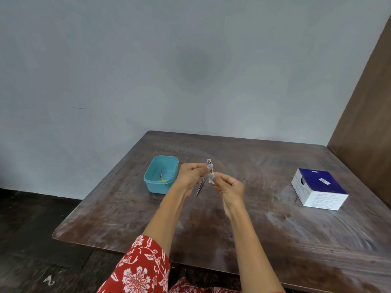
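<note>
**Both hands pinch a nail clipper [209,163] over the bench [264,218]**

At the far left a red floral sleeve [137,271] is cut off by the lower edge. A teal tub [156,187] stands on the bench; inside it are a thin metal tool and something yellow, both too small to identify. The left hand [191,173] reaches forward with a straight forearm, thumb and fingertips curled to pinch the clipper's upper part. Tweezers [200,187] lie on the bench below the hands, partly hidden by them. The clipper stands nearly upright in the air, its middle hidden by fingertips. The right hand [230,188], wrist bent, pinches its lower end. Well to the right sits a blue-and-white carton [319,189]; its print is too fine to read.
</note>
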`<state>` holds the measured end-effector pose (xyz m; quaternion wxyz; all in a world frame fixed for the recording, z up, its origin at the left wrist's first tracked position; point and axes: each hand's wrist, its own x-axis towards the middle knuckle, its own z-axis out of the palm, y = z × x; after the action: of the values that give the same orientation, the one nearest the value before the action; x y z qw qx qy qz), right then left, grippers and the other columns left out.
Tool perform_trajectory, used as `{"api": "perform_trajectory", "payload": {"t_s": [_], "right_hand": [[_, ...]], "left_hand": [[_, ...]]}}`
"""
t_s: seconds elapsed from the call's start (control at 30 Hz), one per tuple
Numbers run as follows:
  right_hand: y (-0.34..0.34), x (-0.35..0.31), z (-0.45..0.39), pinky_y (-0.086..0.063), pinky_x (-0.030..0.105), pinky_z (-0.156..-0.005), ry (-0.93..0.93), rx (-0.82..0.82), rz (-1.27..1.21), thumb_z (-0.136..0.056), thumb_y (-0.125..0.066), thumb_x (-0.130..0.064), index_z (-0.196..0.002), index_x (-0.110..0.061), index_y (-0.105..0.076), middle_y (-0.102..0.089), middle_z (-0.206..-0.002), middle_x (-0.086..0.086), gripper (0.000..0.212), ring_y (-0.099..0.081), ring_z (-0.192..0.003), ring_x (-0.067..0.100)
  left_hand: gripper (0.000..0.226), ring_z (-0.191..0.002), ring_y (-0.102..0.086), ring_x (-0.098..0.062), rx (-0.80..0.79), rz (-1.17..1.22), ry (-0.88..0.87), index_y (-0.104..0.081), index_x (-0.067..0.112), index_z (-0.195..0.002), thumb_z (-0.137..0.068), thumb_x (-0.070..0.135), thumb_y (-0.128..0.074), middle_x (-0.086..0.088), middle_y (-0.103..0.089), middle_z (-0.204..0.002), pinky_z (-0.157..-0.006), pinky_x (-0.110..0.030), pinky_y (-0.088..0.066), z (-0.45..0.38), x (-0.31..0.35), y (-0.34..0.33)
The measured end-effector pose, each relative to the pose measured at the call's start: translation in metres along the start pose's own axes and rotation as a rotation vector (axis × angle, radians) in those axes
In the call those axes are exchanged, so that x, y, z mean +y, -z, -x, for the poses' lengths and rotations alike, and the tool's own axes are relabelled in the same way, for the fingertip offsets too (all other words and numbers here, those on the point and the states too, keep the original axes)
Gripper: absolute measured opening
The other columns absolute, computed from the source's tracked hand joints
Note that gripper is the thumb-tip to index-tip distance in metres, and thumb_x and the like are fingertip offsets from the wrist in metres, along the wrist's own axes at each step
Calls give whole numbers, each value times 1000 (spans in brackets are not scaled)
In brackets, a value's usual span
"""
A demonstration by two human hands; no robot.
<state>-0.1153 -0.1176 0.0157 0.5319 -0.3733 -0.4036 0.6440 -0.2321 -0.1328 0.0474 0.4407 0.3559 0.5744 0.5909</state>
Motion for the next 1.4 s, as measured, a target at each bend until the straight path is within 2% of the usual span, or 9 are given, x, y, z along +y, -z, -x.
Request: {"api": "perform_trajectory", "payload": {"t_s": [0.17, 0.37, 0.5, 0.67, 0.8, 0.93, 1.07, 1.2, 1.4], "right_hand": [[-4, -6, -4, -49, 16, -61, 21, 5, -24, -72, -76, -3, -78, -7, -72, -72, -67, 0, 8, -64, -62, 7], [5, 4, 2, -47, 22, -67, -31, 27, -17, -75, -74, -3, -74, -12, -72, -71, -64, -4, 9, -61, -67, 11], [2, -10, -4, -45, 20, -69, 12, 49, -147, -80, -70, -5, -77, -17, -71, -71, -66, -10, 12, -62, -66, 3], [-7, -18, -8, -50, 15, -69, 144, -6, -36, -75, -73, -3, -84, -11, -72, -74, -73, -7, 12, -68, -73, 3], [-6, -10, -8, -53, 17, -70, 194, 10, 49, -74, -73, 2, -82, -12, -73, -74, -72, -6, 16, -69, -74, 6], [-4, -5, -8, -56, 24, -76, 200, 63, 36, -75, -72, 3, -91, -3, -72, -73, -83, 5, 17, -70, -79, 14], [-5, -3, -8, -57, 25, -76, 169, 76, 26, -78, -69, 2, -90, -7, -72, -73, -80, 2, 15, -70, -78, 19], [-5, -4, -7, -47, 6, -58, 142, 63, 23, -79, -69, -1, -92, -7, -71, -72, -67, -12, 15, -68, -67, 1], [-5, -4, -7, -51, 12, -66, 159, 110, -8, -79, -69, 1, -91, -6, -71, -73, -70, -9, 14, -68, -68, 2]], "left_hand": [[19, -59, -59, -6, 7, -16, -37, -70, -2, -94, -81, 12, -68, 6, -67, -58, -55, -15, -46, 3, -1, -2], [25, -76, -60, -6, 73, -64, -77, -69, -5, -99, -81, 12, -69, -4, -68, -83, -67, -11, -49, 2, -2, 0], [21, -71, -58, -3, 82, -149, -125, -70, -4, -96, -81, 10, -69, 2, -66, -76, -59, -3, -46, 2, -4, 1], [15, -68, -58, -6, 56, -283, -185, -73, 1, -91, -81, 12, -69, 2, -66, -70, -67, -19, -46, 5, -4, -1], [19, -46, -52, 4, 43, -394, -209, -72, 4, -94, -82, 18, -69, -3, -67, -75, -49, -12, -41, 7, -4, 0], [18, -84, -69, -18, 57, -415, -208, -73, 8, -94, -80, 19, -71, -9, -73, -88, -82, -35, -55, 7, -5, 1], [15, -85, -70, -23, 37, -410, -214, -73, 8, -90, -80, 17, -72, -11, -73, -86, -87, -43, -55, 8, -4, 0], [7, -80, -71, -19, 41, -474, -242, -73, 14, -80, -79, 22, -72, -6, -74, -80, -83, -42, -56, 9, -6, 0], [10, -65, -65, -12, 41, -544, -257, -73, 18, -76, -80, 26, -71, -1, -73, -74, -71, -34, -54, 13, -8, -2]]}}
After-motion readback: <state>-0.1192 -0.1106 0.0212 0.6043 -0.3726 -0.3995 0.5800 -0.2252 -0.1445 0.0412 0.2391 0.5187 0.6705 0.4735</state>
